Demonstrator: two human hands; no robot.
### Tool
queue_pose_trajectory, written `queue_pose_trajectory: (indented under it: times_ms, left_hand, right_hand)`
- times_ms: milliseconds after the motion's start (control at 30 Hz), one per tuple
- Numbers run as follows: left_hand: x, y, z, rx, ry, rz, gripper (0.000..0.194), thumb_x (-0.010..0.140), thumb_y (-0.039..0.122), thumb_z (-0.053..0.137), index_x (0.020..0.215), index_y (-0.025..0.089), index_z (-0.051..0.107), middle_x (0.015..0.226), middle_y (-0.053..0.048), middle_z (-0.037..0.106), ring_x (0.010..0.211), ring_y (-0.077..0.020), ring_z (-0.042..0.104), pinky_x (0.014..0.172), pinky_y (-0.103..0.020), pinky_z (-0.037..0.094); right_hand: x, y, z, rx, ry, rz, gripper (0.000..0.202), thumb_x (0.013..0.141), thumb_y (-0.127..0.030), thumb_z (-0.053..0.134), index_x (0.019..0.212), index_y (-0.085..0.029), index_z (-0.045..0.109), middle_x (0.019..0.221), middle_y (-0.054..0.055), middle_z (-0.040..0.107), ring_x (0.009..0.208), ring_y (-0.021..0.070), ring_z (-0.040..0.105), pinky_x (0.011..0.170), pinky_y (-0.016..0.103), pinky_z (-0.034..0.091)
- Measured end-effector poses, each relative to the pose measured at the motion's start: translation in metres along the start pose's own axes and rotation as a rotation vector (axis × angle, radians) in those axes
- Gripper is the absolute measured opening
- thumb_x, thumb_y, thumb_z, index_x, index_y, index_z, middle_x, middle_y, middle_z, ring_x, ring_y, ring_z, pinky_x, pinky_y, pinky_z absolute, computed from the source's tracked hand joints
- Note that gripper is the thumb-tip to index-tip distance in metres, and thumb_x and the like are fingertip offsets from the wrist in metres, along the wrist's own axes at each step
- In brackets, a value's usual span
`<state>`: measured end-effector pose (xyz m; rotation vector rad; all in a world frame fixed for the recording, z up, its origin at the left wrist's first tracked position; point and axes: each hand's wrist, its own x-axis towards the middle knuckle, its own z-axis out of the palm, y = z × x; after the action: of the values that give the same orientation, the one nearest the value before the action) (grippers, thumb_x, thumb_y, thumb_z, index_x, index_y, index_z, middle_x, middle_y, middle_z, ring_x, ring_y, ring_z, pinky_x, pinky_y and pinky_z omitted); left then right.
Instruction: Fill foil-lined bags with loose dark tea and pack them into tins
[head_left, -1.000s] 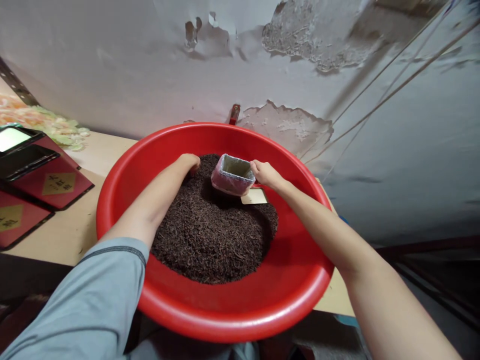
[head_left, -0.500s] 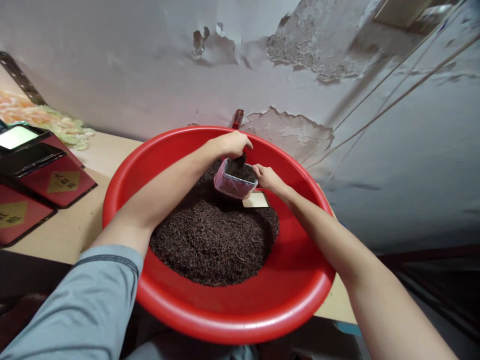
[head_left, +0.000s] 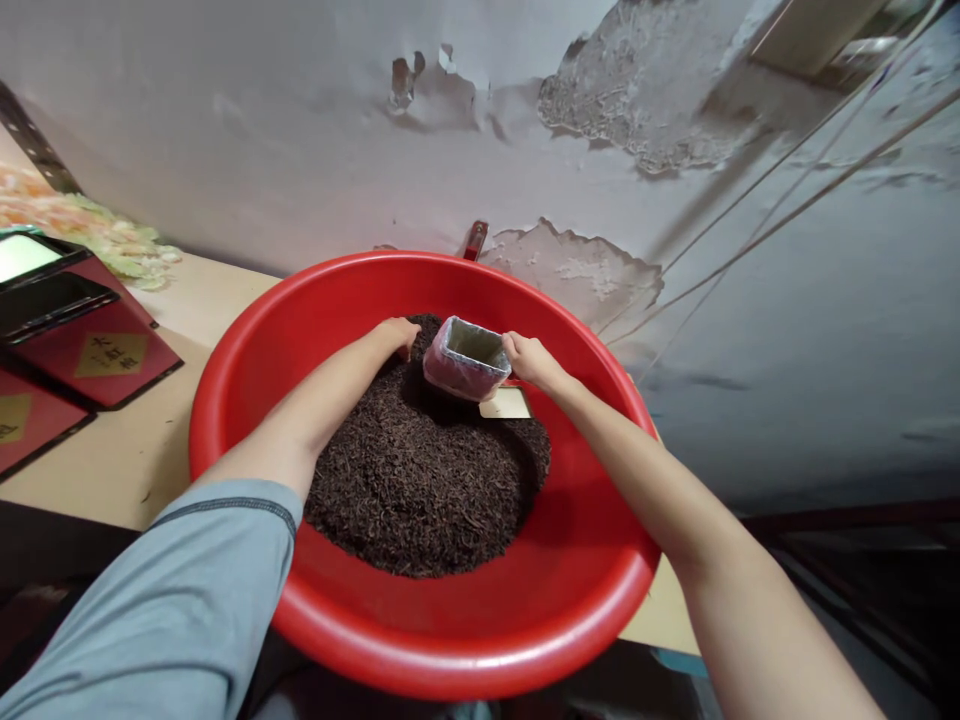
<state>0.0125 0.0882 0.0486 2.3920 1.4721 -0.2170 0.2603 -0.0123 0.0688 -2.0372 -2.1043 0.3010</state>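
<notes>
My right hand (head_left: 531,358) grips the right rim of a pinkish, film-wrapped rectangular container (head_left: 463,372), which has an open top. Inside it I see greenish inner walls; its bottom is hidden. My left hand (head_left: 397,338) reaches down to the far left of a heap of dark loose tea leaves (head_left: 427,490), left of the container. Its fingers bend downward, and their tips are hidden, so I cannot tell how far they close. The heap lies in a wide red basin (head_left: 585,610). A flat cream-coloured piece (head_left: 507,403) shows just below the container.
Red boxes with yellow diamond labels (head_left: 112,352) stand to the left on a pale wooden table (head_left: 169,400). Behind them lie orange and green decorations (head_left: 97,230). A peeling wall (head_left: 300,140) rises behind the basin, with cords (head_left: 772,228) at the right.
My left hand has moved left and down from above the container, where dark tea leaves were below its fingers, to the heap. My right hand still holds the container.
</notes>
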Motion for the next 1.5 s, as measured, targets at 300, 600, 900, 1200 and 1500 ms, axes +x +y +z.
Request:
queue_pose_trajectory:
  times_ms: [300, 600, 900, 1200, 1500]
  left_hand:
    - [-0.009, 0.017, -0.036, -0.067, -0.036, -0.151, 0.051, 0.064, 0.020, 0.095, 0.114, 0.018, 0.084, 0.109, -0.014, 0.083, 0.092, -0.0320, 0.081, 0.083, -0.039, 0.065]
    - [-0.060, 0.085, -0.098, -0.353, 0.108, 0.193, 0.044, 0.087, 0.023, 0.083, 0.130, 0.022, 0.079, 0.103, -0.005, 0.083, 0.098, -0.0231, 0.079, 0.088, -0.031, 0.063]
    - [-0.029, 0.057, -0.078, -0.145, 0.192, -0.072, 0.080, 0.089, 0.025, 0.081, 0.162, 0.019, 0.050, 0.132, -0.018, 0.075, 0.105, -0.0320, 0.078, 0.092, -0.040, 0.064]
    - [-0.052, 0.002, 0.038, 0.244, -0.111, -0.109, 0.084, 0.092, 0.050, 0.075, 0.166, 0.024, 0.044, 0.160, -0.024, 0.053, 0.140, -0.0390, 0.060, 0.114, -0.041, 0.049]
    - [-0.052, 0.010, -0.014, 0.040, -0.035, -0.095, 0.050, 0.089, 0.029, 0.080, 0.138, 0.021, 0.075, 0.112, -0.007, 0.084, 0.097, -0.0233, 0.079, 0.086, -0.029, 0.064]
  right_hand:
    - [0.000, 0.000, -0.002, -0.004, -0.009, -0.017, 0.040, 0.115, -0.034, 0.029, 0.094, -0.021, 0.061, 0.078, 0.006, 0.075, 0.066, 0.0158, 0.066, 0.070, 0.023, 0.045]
    - [0.001, 0.003, -0.001, 0.004, 0.001, -0.031, 0.040, 0.115, -0.035, 0.031, 0.096, -0.019, 0.063, 0.085, 0.008, 0.077, 0.067, 0.0158, 0.066, 0.068, 0.024, 0.044]
    - [0.000, -0.002, -0.006, -0.015, 0.003, -0.017, 0.040, 0.115, -0.034, 0.032, 0.102, -0.018, 0.066, 0.088, 0.010, 0.078, 0.073, 0.0179, 0.071, 0.074, 0.026, 0.045]
    - [0.008, 0.004, -0.002, -0.029, 0.026, -0.029, 0.041, 0.113, -0.040, 0.037, 0.107, -0.018, 0.071, 0.104, 0.018, 0.077, 0.098, 0.0273, 0.073, 0.081, 0.032, 0.049]
    - [0.006, -0.001, -0.008, -0.057, 0.017, -0.046, 0.044, 0.113, -0.037, 0.035, 0.108, -0.016, 0.073, 0.095, 0.018, 0.078, 0.089, 0.0276, 0.074, 0.077, 0.034, 0.049]
